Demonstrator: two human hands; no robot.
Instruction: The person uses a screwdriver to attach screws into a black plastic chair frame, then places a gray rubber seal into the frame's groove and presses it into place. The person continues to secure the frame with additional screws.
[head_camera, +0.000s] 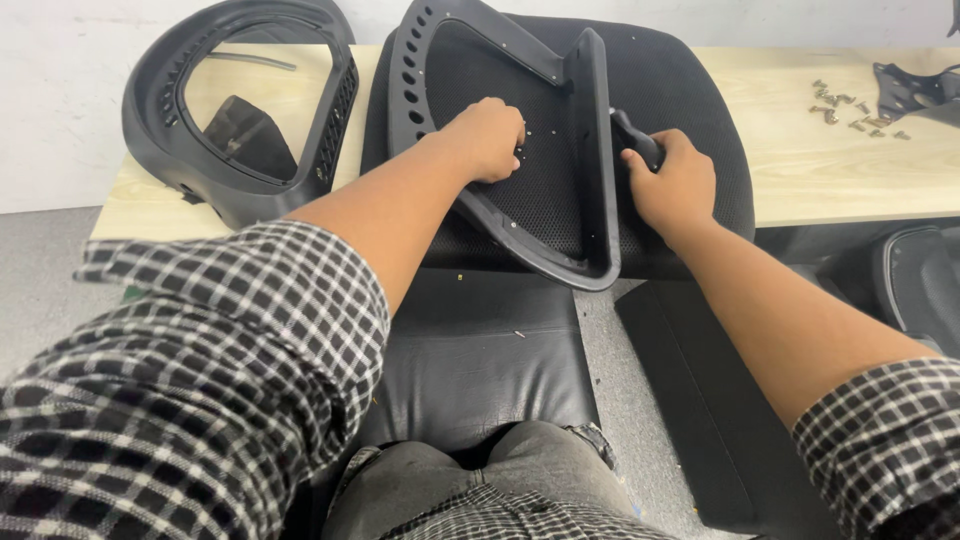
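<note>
Chair-back frame (590, 150), black plastic with mesh panel, lies on a black mesh seat cushion (690, 80) that rests on the front edge of a light wood tabletop (800, 160).

Nearest: person's lap, checked sleeves, and one black padded seat (480, 370) directly in front, standing on grey speckled floor (40, 290). One flat black panel (690, 400) lies on the floor to the right.

Left hand (490, 140): curled, knuckles up, pressed onto the mesh inside the frame; fingertips pinched together on something too small to identify. Right hand (675, 185): closed around a black tool handle (635, 135) just beside the frame's right bar.

Table, count: one frame in work; one second ring-shaped black frame (240, 110) at left, partly over the table edge, well apart from the hands; one loose heap of small brass-coloured screws (850, 110) far right, number not countable; one black bracket part (915, 90) just beyond them, cut by the picture edge.

Farthest: plain white wall (60, 80) behind the table.
</note>
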